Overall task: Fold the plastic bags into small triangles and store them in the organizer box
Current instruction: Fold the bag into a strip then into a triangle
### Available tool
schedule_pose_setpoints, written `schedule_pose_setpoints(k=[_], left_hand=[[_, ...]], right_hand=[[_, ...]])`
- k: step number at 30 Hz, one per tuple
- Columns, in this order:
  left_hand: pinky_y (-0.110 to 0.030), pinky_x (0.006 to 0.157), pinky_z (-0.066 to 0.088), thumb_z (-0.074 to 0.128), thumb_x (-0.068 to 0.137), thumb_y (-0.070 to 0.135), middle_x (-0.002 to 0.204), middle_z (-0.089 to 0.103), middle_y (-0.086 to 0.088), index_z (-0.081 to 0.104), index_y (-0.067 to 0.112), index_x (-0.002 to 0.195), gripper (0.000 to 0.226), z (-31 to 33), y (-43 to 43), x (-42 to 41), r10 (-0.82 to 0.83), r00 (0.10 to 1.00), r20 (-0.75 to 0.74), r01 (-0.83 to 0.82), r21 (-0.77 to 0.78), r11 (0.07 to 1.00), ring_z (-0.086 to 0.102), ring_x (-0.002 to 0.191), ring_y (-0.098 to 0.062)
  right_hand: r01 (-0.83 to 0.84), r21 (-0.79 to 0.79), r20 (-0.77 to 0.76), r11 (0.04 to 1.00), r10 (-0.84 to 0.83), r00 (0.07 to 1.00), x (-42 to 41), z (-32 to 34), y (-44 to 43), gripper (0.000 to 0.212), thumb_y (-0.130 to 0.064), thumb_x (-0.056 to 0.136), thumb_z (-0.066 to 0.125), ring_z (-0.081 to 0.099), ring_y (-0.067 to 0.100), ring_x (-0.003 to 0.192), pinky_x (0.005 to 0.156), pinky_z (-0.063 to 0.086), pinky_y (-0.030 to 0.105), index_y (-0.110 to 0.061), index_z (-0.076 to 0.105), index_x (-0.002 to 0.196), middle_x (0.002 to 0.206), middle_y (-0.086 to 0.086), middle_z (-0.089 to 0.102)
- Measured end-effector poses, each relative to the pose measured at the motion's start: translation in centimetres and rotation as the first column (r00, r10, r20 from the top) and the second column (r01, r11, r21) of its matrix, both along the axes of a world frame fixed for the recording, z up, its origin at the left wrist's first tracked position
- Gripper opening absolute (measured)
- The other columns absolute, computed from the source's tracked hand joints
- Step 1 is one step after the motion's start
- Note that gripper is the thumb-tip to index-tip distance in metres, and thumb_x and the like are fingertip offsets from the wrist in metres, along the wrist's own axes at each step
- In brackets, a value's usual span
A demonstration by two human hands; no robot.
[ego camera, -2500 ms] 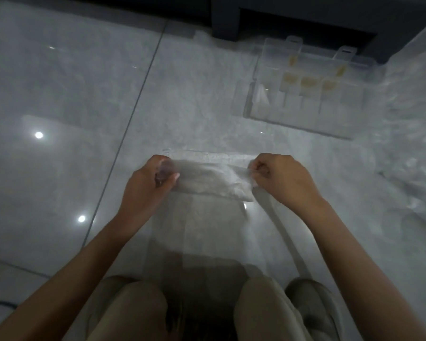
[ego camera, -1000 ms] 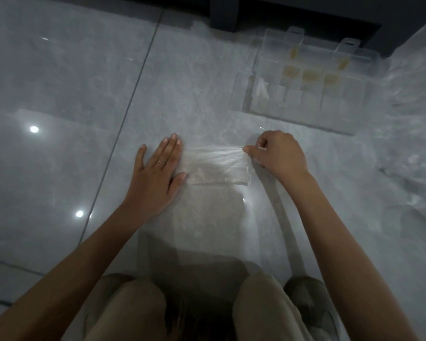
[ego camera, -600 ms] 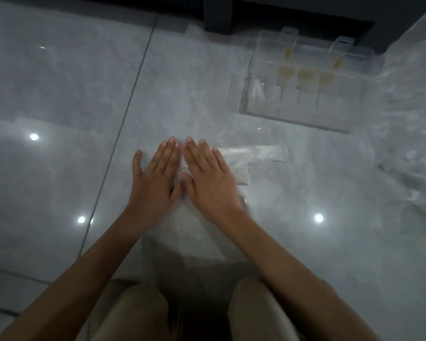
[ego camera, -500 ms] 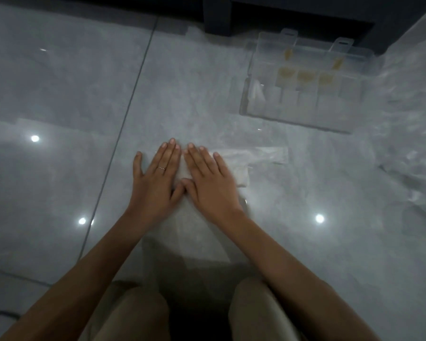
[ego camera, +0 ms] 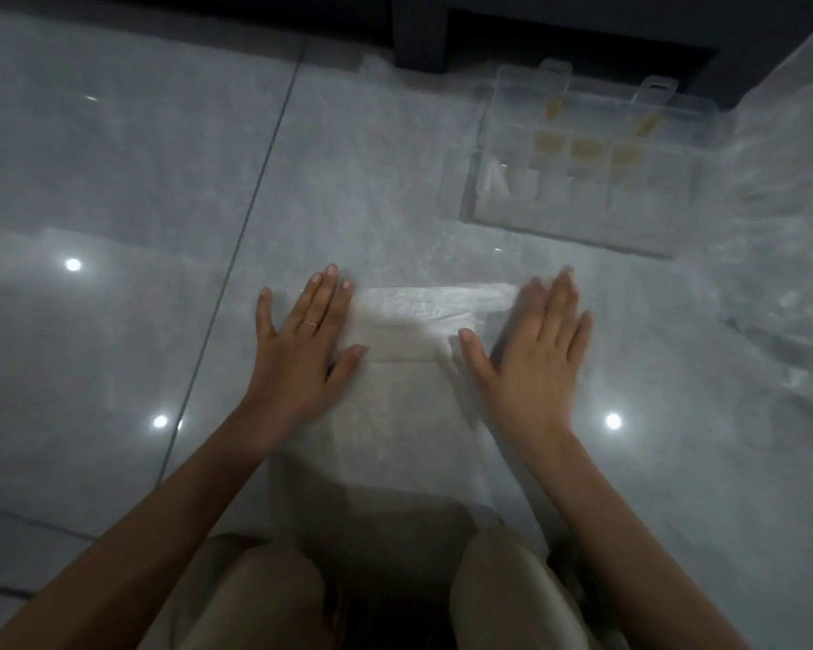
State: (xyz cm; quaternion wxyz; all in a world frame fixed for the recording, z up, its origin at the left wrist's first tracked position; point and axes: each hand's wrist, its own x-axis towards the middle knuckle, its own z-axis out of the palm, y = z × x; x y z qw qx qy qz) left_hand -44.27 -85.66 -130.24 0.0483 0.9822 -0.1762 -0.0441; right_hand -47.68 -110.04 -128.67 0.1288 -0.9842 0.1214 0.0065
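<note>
Right hand (ego camera: 531,363) has slid away from the left hand (ego camera: 301,349), from side by side to the far end of the folded band. Both hands lie flat with fingers straight, pressing the translucent white plastic bag (ego camera: 409,330) onto the glossy grey tiled floor (ego camera: 113,180). The bag lies apart from the clear compartmented plastic organizer box (ego camera: 573,232), nearer the person and to its left. Right fingertips are blurred.

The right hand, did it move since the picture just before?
Yes. The right hand slid right along the bag, away from the left hand, toward the side where the box sits.
</note>
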Motion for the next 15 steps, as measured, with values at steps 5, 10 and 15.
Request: schedule_pose_setpoints(k=[5,10,15], left_hand=[[-0.056,0.115,0.008,0.031,0.098,0.035,0.160,0.017,-0.009,0.026,0.009,0.151,0.060,0.1,0.1,-0.4,-0.101,0.989,0.107,0.107,-0.048,0.993,0.015,0.147,-0.018],[-0.055,0.116,0.012,0.027,0.097,0.030,0.157,0.025,-0.010,0.029,0.005,0.149,0.057,-0.1,0.1,0.0,-0.106,0.993,0.060,0.109,-0.062,0.992,0.021,0.146,-0.017],[-0.053,0.117,0.011,0.027,0.096,0.033,0.158,0.024,-0.009,0.029,0.006,0.150,0.061,-0.1,0.1,0.1,-0.107,0.994,0.008,0.108,-0.032,0.994,0.018,0.147,-0.016]], right_hand=[[-0.299,0.059,0.133,0.952,0.290,0.948,3.3,0.9,5.2,0.062,-0.043,0.099,0.027,0.017,0.027,0.147,0.120,0.012,0.041,-0.006,0.031,0.150,0.158,0.014,0.023],[-0.427,0.040,0.103,0.903,0.421,0.901,4.3,-0.8,8.6,0.059,-0.030,0.093,0.026,0.034,0.026,0.142,0.116,0.028,0.039,-0.003,0.041,0.144,0.153,0.013,0.036],[-0.501,0.048,0.067,0.864,0.497,0.865,3.5,-2.2,7.6,0.059,-0.028,0.093,0.027,0.032,0.023,0.143,0.116,0.029,0.040,-0.005,0.037,0.147,0.155,0.011,0.032]])
